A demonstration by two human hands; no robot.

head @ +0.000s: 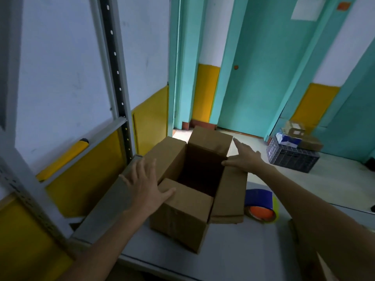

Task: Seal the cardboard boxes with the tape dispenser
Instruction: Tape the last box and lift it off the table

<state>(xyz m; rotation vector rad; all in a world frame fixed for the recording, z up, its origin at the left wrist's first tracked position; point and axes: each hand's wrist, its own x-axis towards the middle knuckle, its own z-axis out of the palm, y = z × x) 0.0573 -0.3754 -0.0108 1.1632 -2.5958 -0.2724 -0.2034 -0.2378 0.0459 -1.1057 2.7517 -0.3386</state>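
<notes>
While the box (182, 209) stands open on the surface (243, 250), squarely before you, judge it a light thing: its inside shows dark and, as far as can be seen, empty, so it will likely slide or tip under a one-sided push. Its walls look stiff along the creases, but the flaps should bend readily. Take hold at the flap edges near their middles, not the corners, and fold the short flaps before the long ones. The far flap stands upright, the left flap splays outward, the right flap hangs down outside the wall, and the near flap leans low over the opening. Your left hand (144, 185) lies flat with fingers spread on the left flap, the thumb reaching onto the near flap; it grips nothing. Your right hand (245, 159) is stretched out with fingers straight, the thumb touching the right rim and the forefinger pointing toward the far flap; it too holds nothing. Both forearms reach in from the near edge. The tape (260, 207) rests on the surface just beside the right flap, partly hidden by it, untouched.
</notes>
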